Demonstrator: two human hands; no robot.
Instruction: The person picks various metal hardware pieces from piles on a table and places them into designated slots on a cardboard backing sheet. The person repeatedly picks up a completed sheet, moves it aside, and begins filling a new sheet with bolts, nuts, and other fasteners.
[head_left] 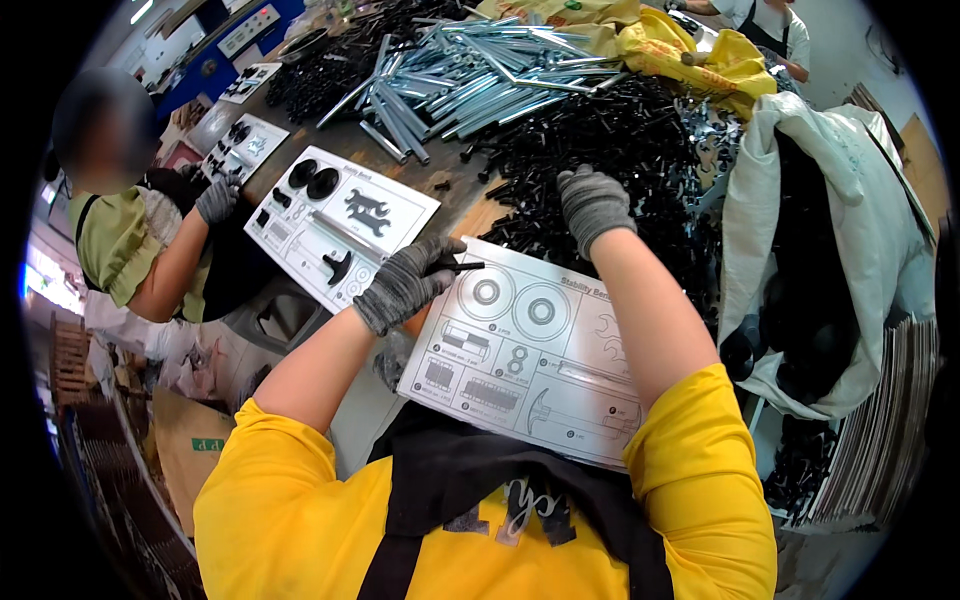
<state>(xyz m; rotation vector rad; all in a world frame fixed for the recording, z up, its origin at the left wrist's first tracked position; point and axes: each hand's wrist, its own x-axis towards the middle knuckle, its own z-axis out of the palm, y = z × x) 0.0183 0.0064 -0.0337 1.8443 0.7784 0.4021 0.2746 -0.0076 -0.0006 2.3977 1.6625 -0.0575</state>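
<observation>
My left hand (408, 283), in a grey knit glove, is closed round a black bolt (468, 267) whose end sticks out to the right. It hovers at the upper left corner of a white printed card (475, 345) with outline drawings of parts, which lies close to my body. My right hand (596, 208), gloved alike, reaches to the near edge of a heap of black bolts (610, 130). Its fingers are curled in, and whatever they may hold is hidden. Left of the card lies a second card (405, 205) bearing black discs, wrenches, a metal tube and small black parts.
Loose silver tubes (470, 85) are piled at the back. On the right stands a white sack (750, 200) of black parts beside stacked sheets (880, 420). A co-worker (130, 230) sits at the left by another card (265, 140); another person (775, 35) is at the far right.
</observation>
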